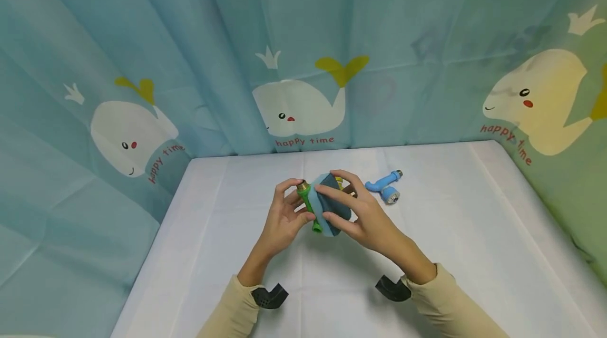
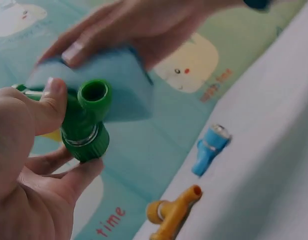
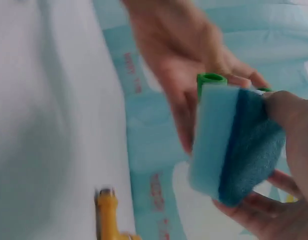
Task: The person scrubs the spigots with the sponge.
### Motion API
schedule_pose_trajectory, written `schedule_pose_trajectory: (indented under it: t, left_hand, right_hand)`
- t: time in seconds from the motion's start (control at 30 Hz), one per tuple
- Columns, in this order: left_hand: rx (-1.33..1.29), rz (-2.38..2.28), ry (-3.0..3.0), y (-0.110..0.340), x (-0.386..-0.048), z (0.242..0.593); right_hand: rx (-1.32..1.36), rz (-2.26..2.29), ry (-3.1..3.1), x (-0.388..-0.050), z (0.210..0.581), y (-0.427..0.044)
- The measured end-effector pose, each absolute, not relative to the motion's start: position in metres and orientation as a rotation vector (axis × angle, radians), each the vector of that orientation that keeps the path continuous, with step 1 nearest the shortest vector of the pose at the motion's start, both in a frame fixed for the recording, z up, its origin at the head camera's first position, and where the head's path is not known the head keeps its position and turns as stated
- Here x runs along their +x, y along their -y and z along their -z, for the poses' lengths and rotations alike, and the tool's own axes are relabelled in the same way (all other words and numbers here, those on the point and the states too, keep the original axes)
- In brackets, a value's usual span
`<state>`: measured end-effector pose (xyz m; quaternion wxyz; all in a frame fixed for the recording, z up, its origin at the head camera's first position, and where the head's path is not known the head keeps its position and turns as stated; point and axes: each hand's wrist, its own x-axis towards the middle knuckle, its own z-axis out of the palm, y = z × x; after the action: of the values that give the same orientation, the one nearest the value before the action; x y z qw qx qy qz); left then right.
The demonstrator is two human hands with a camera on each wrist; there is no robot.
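Held up over the table, a green plastic tap (image 2: 91,117) with a brass threaded end is gripped by my left hand (image 1: 284,222), thumb and fingers around its body. My right hand (image 1: 367,216) pinches a blue sponge (image 3: 213,140) with a darker scouring layer (image 3: 251,145). The pale face of the sponge lies against the side of the tap in the head view. In the right wrist view the sponge hides most of the tap. Only the green spout end (image 3: 211,78) shows above it.
A light blue tap (image 1: 384,186) lies on the white table (image 1: 455,211) beyond my right hand. Near it is a yellow-orange tap (image 2: 173,212), mostly hidden by that hand in the head view. A whale-print curtain (image 1: 398,37) hangs behind the table.
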<state>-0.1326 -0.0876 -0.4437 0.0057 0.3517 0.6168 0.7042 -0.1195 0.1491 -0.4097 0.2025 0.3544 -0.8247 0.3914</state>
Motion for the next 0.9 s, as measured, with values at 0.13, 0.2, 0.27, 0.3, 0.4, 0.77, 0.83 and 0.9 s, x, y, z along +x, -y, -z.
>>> schedule_pose_trajectory:
  t: [0.13,0.2,0.27,0.3,0.4,0.77,0.83,0.9]
  left_hand:
    - [0.988,-2.214,-1.905,0.089,-0.134,0.445]
    - [0.935,-2.21,-1.877,0.091,-0.134,0.446]
    - [0.907,-2.201,-1.837,0.092,-0.135,0.446]
    - [0.902,-2.196,-1.82,0.092,-0.135,0.446]
    - [0.884,-2.173,-1.786,0.094,-0.135,0.447]
    - [0.875,-2.088,-1.573,0.098,-0.14,0.449]
    - [0.868,-2.078,-1.549,0.099,-0.14,0.45]
    - [0.873,-2.075,-1.51,0.099,-0.14,0.452]
  right_hand:
    - [1.002,-0.994,2.322,-0.121,0.409,-0.153]
    - [1.0,-0.985,2.318,-0.122,0.407,-0.153]
    - [1.023,-0.986,2.327,-0.122,0.404,-0.152]
    - [1.033,-0.972,2.342,-0.122,0.403,-0.152]
    - [1.043,-0.878,2.4,-0.122,0.402,-0.153]
    - [1.078,-0.82,2.383,-0.124,0.391,-0.157]
    - [1.064,-0.817,2.382,-0.124,0.391,-0.159]
    - [1.065,-0.83,2.381,-0.124,0.39,-0.16]
